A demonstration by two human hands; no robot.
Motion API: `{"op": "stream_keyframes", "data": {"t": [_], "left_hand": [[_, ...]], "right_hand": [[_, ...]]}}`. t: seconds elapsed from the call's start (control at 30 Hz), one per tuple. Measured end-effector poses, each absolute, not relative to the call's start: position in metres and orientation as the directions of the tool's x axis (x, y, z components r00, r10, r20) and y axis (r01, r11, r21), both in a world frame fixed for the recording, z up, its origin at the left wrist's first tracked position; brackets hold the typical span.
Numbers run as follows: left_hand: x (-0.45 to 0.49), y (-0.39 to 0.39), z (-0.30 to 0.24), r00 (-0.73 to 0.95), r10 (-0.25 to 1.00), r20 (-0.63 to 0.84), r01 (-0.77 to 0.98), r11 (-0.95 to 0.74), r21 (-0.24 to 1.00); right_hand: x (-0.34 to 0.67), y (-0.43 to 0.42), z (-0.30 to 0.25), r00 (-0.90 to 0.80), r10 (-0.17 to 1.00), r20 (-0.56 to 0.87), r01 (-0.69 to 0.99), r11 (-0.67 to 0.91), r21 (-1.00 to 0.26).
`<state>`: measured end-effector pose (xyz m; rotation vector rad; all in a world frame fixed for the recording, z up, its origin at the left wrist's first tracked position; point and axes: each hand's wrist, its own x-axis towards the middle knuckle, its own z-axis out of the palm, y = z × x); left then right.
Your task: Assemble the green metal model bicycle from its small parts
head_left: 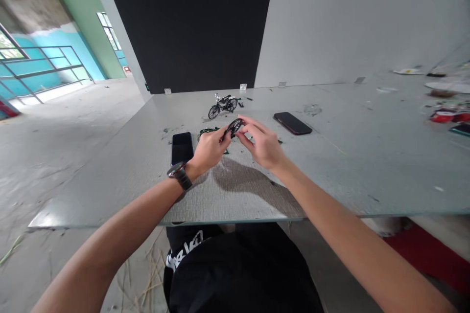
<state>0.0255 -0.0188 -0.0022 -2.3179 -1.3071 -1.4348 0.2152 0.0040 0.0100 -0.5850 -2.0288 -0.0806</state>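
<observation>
A small black spoked toy wheel [234,128] is held up over the table between both hands. My left hand [210,149], with a dark watch [179,174] on its wrist, pinches the wheel's left side. The fingertips of my right hand [262,143] close on its right edge. Partly hidden behind my left hand lie green and black toy parts [209,130]. Beyond the hands stands a miniature bicycle or motorbike [222,105] with black spoked wheels, upright on the tabletop.
One dark phone [182,147] lies beside my left hand, another [293,123] to the right. Small dark pieces [241,104] lie by the model. Red items [445,116] sit at the far right. A black panel [194,24] rises behind the glass-topped table [367,166].
</observation>
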Motion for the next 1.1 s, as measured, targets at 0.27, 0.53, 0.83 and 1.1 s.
{"op": "stream_keyframes", "data": {"t": [0.27,0.53,0.83,1.1], "left_hand": [[0.0252,-0.0176,-0.0025,0.192,0.589,0.785,0.704,-0.64,0.308],[0.0259,-0.017,-0.0016,0.19,0.543,0.818,0.697,-0.662,0.278],[0.0258,-0.0153,-0.0057,0.19,0.603,0.774,0.679,-0.651,0.34],[0.0253,-0.0158,-0.0049,0.265,0.56,0.785,0.66,-0.699,0.276]], "right_hand": [[0.2135,0.0014,0.0105,-0.382,0.362,0.851,0.447,0.878,-0.173],[0.2135,0.0005,0.0101,-0.363,0.36,0.86,0.457,0.873,-0.173],[0.2148,-0.0003,0.0113,-0.384,0.346,0.856,0.477,0.868,-0.137],[0.2135,0.001,0.0119,-0.332,0.341,0.88,0.471,0.868,-0.158]]}}
